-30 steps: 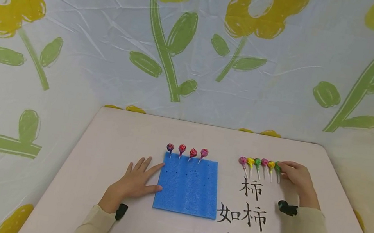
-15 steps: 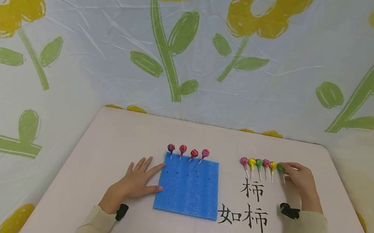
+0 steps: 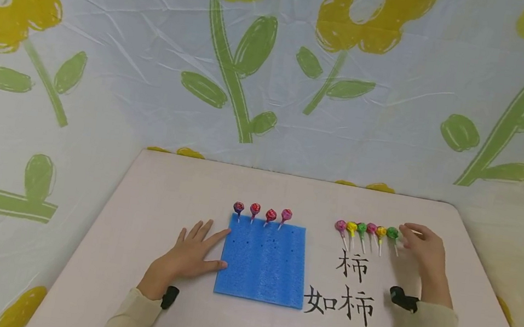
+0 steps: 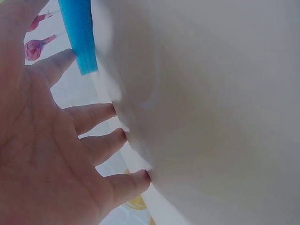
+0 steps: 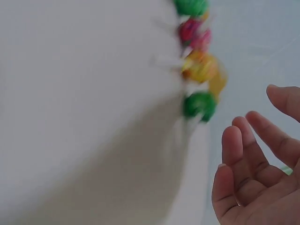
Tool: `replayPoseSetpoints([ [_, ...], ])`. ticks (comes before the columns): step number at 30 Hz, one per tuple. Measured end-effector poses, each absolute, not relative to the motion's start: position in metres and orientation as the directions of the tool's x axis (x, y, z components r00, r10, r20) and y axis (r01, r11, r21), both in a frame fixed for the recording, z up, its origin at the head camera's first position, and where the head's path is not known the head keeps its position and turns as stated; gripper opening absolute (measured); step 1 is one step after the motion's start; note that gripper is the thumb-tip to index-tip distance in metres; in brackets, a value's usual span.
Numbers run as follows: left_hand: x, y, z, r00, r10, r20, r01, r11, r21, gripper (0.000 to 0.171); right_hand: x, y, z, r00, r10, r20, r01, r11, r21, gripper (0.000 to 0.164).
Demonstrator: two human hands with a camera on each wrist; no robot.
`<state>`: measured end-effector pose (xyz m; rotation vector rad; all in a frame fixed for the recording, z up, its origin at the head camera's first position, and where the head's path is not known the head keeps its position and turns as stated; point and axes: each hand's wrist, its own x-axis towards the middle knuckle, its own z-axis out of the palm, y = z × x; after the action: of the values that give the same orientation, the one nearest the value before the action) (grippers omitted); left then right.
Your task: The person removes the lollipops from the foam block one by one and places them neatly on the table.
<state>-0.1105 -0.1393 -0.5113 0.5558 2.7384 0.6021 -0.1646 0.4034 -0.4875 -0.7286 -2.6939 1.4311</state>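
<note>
My left hand (image 3: 190,253) lies with spread fingers on the table; its thumb and index finger touch the left edge of a blue foam board (image 3: 259,273). Along the board's back edge stand several lollipops (image 3: 271,215) with red, pink and dark wrappers, sticks down in the foam. To the right, a row of pink, yellow and green lollipops (image 3: 361,228) has its sticks pointing toward me. Just right of the end green lollipop (image 3: 392,233) is my right hand (image 3: 426,254). In the right wrist view its fingers (image 5: 232,145) are apart from the thumb and hold nothing.
Small dark holes dot the foam board. Black brush characters (image 3: 356,306) and a red seal mark are on the pale table (image 3: 182,319), right of and below the board. A flower-print cloth (image 3: 152,88) rises behind and beside the table.
My right hand has let go of the end green lollipop and moved slightly right; that lollipop's stick now slants more. My left hand stays at the board's edge.
</note>
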Motion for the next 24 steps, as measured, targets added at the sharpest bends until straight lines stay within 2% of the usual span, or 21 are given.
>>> replayPoseSetpoints([
  [8, -0.112, -0.140, -0.515, -0.891, 0.416, -0.185, 0.306, 0.849, 0.431, 0.081, -0.151, 0.350, -0.461, -0.932, 0.361, -0.024, 0.198, 0.453, -0.869, 0.055],
  [19, -0.112, -0.140, -0.516, -0.887, 0.422, -0.186, 0.307, 0.841, 0.445, 0.082, -0.150, 0.288, -0.464, -0.978, 0.208, -0.011, 0.086, 0.359, -0.929, 0.054],
  [24, -0.112, -0.140, -0.515, -0.887, 0.423, -0.186, 0.309, 0.842, 0.443, 0.082, -0.151, 0.266, -0.465, -0.988, 0.151, -0.034, 0.081, 0.315, -0.946, 0.048],
])
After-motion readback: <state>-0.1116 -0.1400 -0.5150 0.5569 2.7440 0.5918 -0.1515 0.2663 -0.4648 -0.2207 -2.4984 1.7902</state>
